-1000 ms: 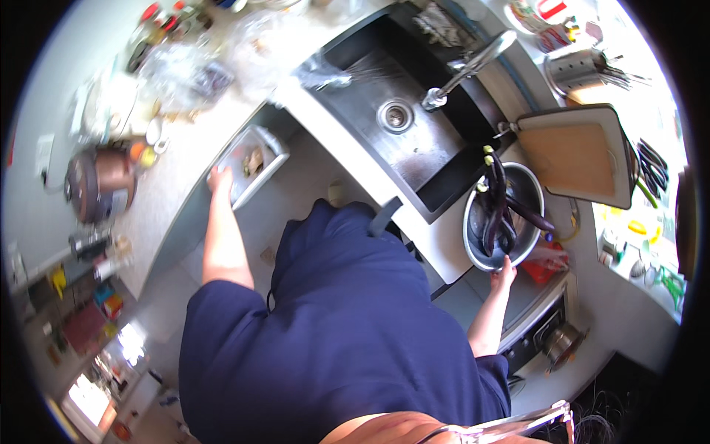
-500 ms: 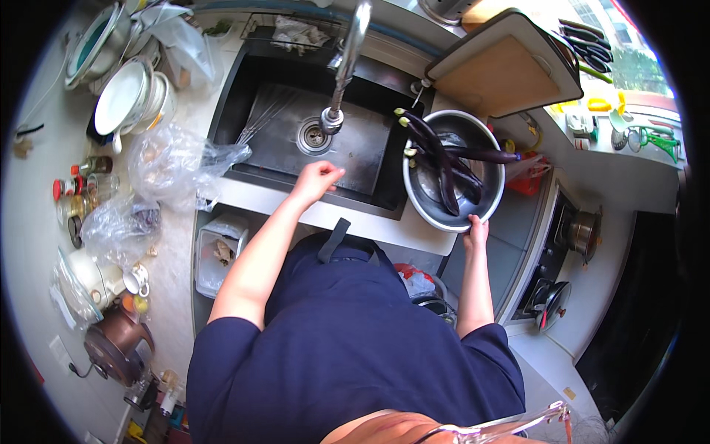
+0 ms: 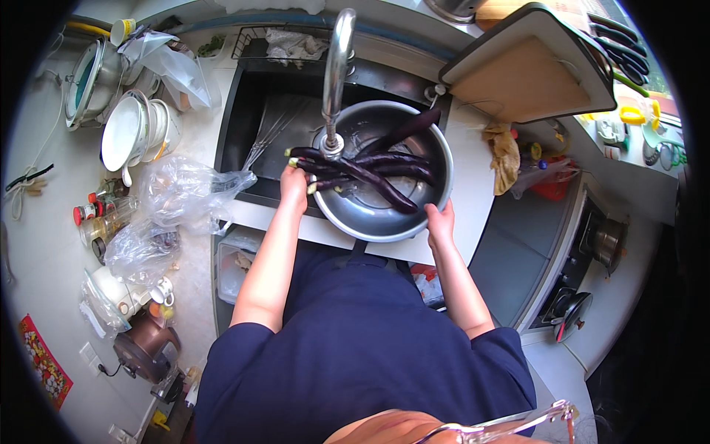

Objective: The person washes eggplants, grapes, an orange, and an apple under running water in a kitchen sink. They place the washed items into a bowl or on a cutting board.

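Observation:
A grey metal basin (image 3: 441,159) sits over the sink's right side and front edge, below the faucet (image 3: 339,81). Several long dark purple eggplants (image 3: 388,191) lie crossed in it, their pale stem ends poking past its left rim. My right hand (image 3: 441,222) is closed on the basin's near right rim. At the basin's left, my left hand (image 3: 294,189) is closed around an eggplant's stem end; its fingers are partly hidden there. The faucet's spout covers part of the basin's left side.
A bundle of thin wires (image 3: 270,137) lies in the dark sink (image 3: 229,155). Clear plastic bags (image 3: 181,189) and stacked bowls (image 3: 122,137) crowd the left counter. A cutting board (image 3: 529,74) stands at the right, with a yellowish cloth (image 3: 503,159) below it.
The basin has moved left with the eggplants, from the counter to under the faucet, my right hand still on its rim. My left hand has come to the eggplants' stem ends.

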A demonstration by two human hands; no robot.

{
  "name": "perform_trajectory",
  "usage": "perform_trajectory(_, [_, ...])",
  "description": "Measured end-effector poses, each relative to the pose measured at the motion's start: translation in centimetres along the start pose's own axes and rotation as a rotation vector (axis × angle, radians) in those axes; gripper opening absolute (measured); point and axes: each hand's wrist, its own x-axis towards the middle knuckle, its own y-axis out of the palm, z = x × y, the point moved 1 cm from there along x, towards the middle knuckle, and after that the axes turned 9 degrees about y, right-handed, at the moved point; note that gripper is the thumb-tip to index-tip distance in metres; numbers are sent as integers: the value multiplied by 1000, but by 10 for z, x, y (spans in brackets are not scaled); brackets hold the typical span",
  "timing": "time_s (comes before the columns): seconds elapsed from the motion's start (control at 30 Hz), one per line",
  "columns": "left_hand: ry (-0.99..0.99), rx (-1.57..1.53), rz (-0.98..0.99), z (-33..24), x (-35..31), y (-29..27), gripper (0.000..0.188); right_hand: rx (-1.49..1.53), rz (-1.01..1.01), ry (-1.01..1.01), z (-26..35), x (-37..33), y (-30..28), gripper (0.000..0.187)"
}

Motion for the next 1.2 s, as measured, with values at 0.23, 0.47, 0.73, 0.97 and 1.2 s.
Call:
perform_trajectory(0.23, [175,46,-120,-22,70,-35,25,98,31,265,-33,31,101,43])
perform_trajectory(0.47, [135,468,-215,44,142,-51,26,301,-1,365,-93,102,137,43])
perform_trajectory(0.73, [102,613,-94,73,159,-38,36,137,-133,323,-123,122,131,46])
perform_trajectory(0.97, [158,449,-215,23,114,17,51,-566,-447,-699,2,79,169,44])
perform_trajectory(1.2, [857,1815,481,-11,111,37,58,-1238,278,-733,9,97,206,67])
